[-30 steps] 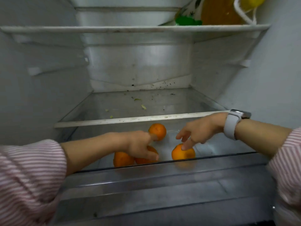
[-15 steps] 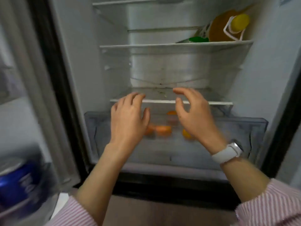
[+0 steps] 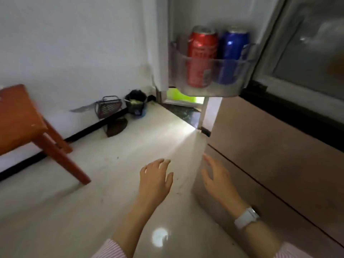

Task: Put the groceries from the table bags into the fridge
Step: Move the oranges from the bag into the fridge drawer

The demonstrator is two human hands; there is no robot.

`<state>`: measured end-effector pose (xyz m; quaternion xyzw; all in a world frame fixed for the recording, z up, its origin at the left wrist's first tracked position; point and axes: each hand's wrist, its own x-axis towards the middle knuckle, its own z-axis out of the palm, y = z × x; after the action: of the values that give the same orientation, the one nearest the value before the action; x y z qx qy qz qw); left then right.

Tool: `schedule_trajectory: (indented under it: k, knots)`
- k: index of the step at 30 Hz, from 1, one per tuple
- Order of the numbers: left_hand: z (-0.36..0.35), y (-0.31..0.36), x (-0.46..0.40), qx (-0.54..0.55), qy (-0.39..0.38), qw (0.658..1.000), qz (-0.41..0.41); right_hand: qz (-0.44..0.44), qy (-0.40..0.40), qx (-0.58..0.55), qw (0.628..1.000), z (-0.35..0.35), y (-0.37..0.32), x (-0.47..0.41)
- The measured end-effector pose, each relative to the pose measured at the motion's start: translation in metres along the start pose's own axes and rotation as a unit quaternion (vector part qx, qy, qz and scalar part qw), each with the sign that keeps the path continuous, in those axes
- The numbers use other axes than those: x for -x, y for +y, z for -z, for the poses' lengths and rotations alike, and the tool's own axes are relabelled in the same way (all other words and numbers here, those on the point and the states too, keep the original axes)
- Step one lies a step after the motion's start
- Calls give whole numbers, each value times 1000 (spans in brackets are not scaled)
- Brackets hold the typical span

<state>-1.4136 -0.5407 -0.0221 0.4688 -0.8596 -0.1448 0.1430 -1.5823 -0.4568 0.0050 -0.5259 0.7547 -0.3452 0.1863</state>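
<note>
Both hands are open with fingers spread and hold nothing. The left hand (image 3: 155,176) hangs over the shiny floor (image 3: 93,211). The right hand (image 3: 216,178), with a white watch (image 3: 246,217) on its wrist, is in front of the brown fridge drawers (image 3: 279,164).

Up high, well away from the hands, the open fridge door (image 3: 162,43) has a clear shelf (image 3: 212,75). A red can (image 3: 202,56) and a blue can (image 3: 232,56) stand in it, side by side.

A red-brown wooden table (image 3: 18,118) stands at the left. A small bin (image 3: 135,101) and a wire rack (image 3: 108,107) sit by the wall. The floor between the table and the fridge is bare.
</note>
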Motion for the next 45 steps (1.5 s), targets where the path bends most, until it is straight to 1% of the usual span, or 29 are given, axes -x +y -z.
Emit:
schedule_trajectory:
  k: [3, 6, 11, 15, 18, 21, 23, 25, 27, 30, 33, 39, 42, 45]
  knots:
    - [26, -101, 33, -36, -4, 995, 94, 34, -87, 20, 995, -79, -49, -18]
    - [67, -197, 63, -44, 20, 983, 176, 105, -122, 50, 986, -166, -115, -39]
    - [159, -343, 108, -76, 67, 959, 264, 202, -191, 71, 958, -306, -246, -59]
    - [218, -437, 130, -95, 100, 937, 321, 280, -234, 75, 928, -390, -334, -69]
    - [243, -498, 136, -86, 118, 923, 355, 303, -274, 76, 910, -444, -386, -86]
    - [260, -555, 135, -70, 143, 911, 380, 315, -316, 68, 892, -495, -433, -109]
    - [270, -593, 128, -60, 141, 907, 392, 318, -333, 57, 886, -531, -462, -129]
    - [282, -637, 117, -54, 144, 903, 401, 334, -334, 51, 880, -570, -489, -154]
    - [298, -683, 100, -51, 164, 898, 406, 352, -337, 38, 872, -610, -520, -184]
    - [330, -753, 70, -51, 179, 883, 430, 353, -358, 25, 864, -665, -573, -231]
    - [363, -818, 46, -50, 183, 871, 454, 365, -359, 8, 859, -718, -628, -271]
    - [402, -922, 34, -14, 204, 843, 498, 399, -386, 2, 832, -811, -719, -317]
    - [416, -986, 28, 3, 206, 838, 505, 418, -382, -1, 824, -864, -757, -335]
    - [435, -1057, 14, -8, 227, 851, 474, 443, -358, 14, 822, -916, -796, -352]
